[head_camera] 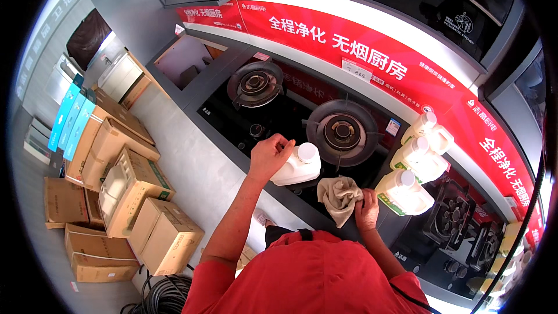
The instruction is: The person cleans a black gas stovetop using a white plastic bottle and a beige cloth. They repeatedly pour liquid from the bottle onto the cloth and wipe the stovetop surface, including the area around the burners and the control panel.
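My left hand (269, 157) is curled at the handle side of a white plastic jug (298, 171) with a white screw cap. The jug stands upright at the front edge of a black glass gas hob (224, 128); my fingers hide its handle. A crumpled beige cloth (339, 197) lies bunched at the hob's front right, its edge pinched by my right hand (367, 209). Just behind the jug and cloth is the right burner (342, 132), with the left burner (255, 83) farther off. Several capped jugs (407, 192) with green labels line the counter to the right of my right hand.
Another gas hob (436, 240) is set in the counter at right. A red printed banner (322, 35) runs along the wall behind. Cardboard boxes (168, 235) are stacked on the floor at left, near a coil of black hose or cable (168, 294). A rectangular counter cutout (185, 61) lies beyond the hob.
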### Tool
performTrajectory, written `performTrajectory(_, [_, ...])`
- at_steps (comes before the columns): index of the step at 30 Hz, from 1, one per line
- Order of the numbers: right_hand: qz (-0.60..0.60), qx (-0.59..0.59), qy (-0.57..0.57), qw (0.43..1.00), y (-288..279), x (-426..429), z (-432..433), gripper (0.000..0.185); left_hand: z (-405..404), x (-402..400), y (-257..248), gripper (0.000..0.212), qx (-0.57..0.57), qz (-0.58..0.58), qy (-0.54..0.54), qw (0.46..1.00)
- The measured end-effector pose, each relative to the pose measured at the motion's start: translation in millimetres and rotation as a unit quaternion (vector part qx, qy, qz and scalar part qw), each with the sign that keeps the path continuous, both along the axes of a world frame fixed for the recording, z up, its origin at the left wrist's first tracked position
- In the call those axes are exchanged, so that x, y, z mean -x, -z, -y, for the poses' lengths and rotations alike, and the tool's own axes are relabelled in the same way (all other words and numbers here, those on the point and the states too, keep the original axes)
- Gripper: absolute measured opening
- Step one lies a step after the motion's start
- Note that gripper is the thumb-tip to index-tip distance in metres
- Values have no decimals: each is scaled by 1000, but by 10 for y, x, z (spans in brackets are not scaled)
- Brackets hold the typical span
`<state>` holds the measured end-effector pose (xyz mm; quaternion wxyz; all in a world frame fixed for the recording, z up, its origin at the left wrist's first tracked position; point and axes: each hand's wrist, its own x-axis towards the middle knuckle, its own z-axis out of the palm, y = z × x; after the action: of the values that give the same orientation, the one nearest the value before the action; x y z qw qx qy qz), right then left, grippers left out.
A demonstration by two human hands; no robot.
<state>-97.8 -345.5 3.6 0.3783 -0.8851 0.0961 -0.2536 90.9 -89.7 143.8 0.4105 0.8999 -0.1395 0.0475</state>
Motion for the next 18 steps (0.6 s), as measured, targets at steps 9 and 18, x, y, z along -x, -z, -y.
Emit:
performTrajectory(9, [22,-48,-24,998,-14,-14,36,26,-15,23,-38,30,32,-9,3,999])
performTrajectory(18, [-9,-315,-16,949,-130,47,-77,20,-15,23,14,27,20,3,5,1000])
